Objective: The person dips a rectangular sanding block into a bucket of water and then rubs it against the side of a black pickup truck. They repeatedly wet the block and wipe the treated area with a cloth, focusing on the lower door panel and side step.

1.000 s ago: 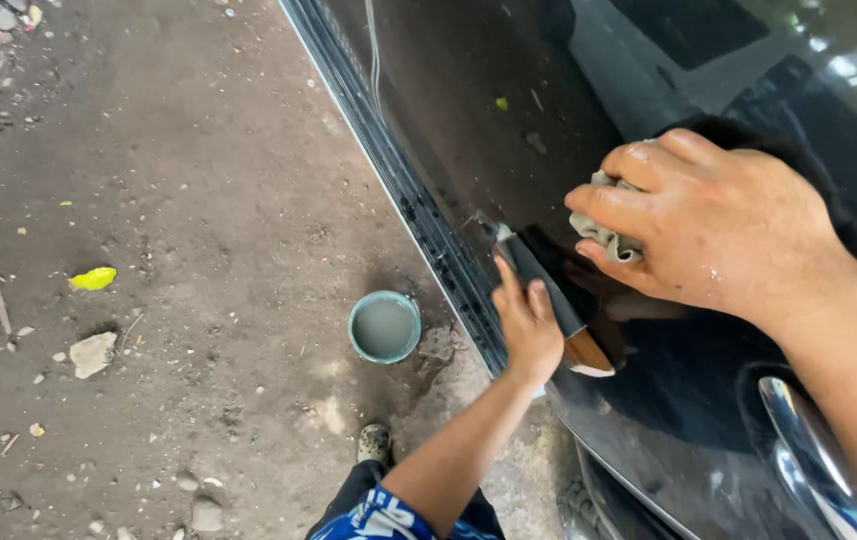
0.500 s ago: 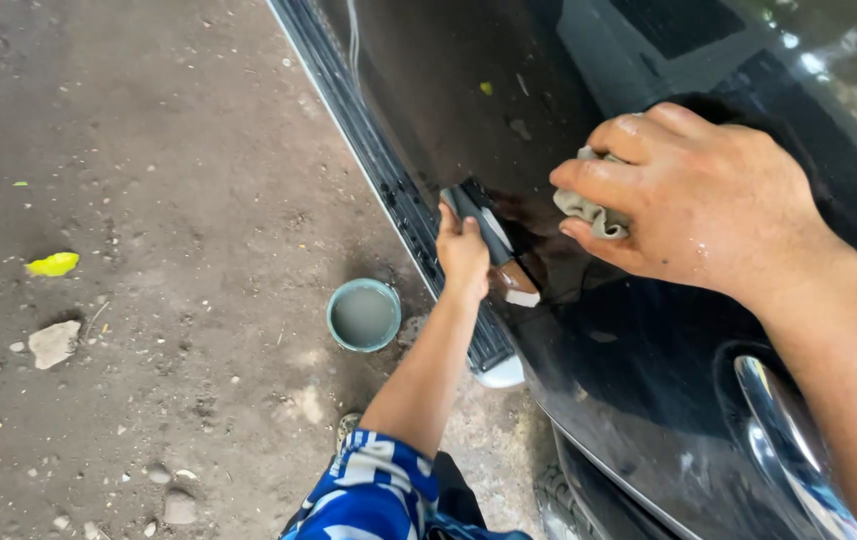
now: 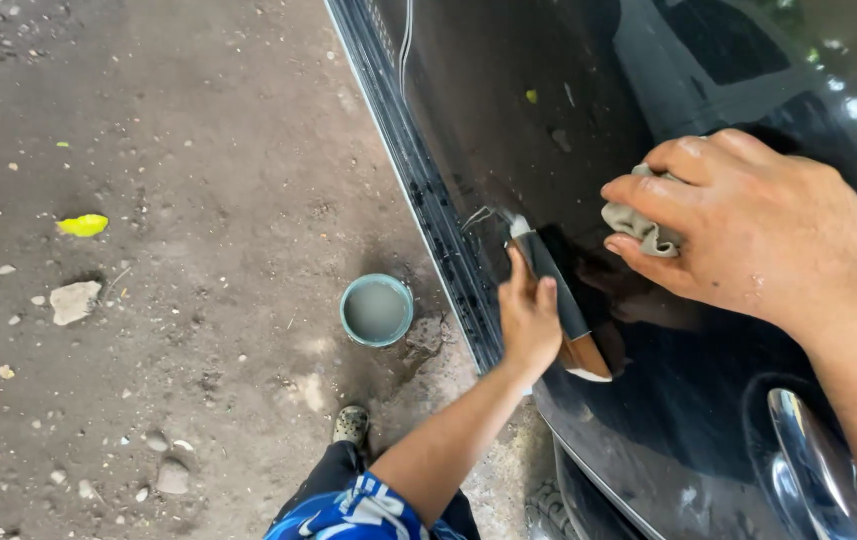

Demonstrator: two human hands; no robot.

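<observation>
Fingers (image 3: 668,195) of right hand (image 3: 748,225) curled and pressed together, clamped on small grey cloth (image 3: 638,222), flat against dark car door panel (image 3: 588,120). Fingers of left hand (image 3: 528,315) closed around dark-handled brush (image 3: 560,300), bristle end up and touching the panel just above the black sill trim (image 3: 428,210), pale wooden end of handle pointing down past the palm. Cloth bunched, only its edge showing under the fingertips, just right of the brush. Round teal cup (image 3: 376,310) with greyish liquid standing on dirt ground (image 3: 168,300), near the sill, below and left of the brush hand. Yellow leaf (image 3: 82,225) and pale stone (image 3: 74,300) lying well apart, further left. Chrome door handle (image 3: 818,470) at lower right, near the right forearm.

Possible trouble, as a judgement only: wet bristles could drip down onto the trim or the ground if loaded too much; grit from the dusty ground, carried in cup or cloth, could scratch the glossy paint; cup close to the foot (image 3: 352,425), so easily knocked over; brush held low on a wet handle could slip.
</observation>
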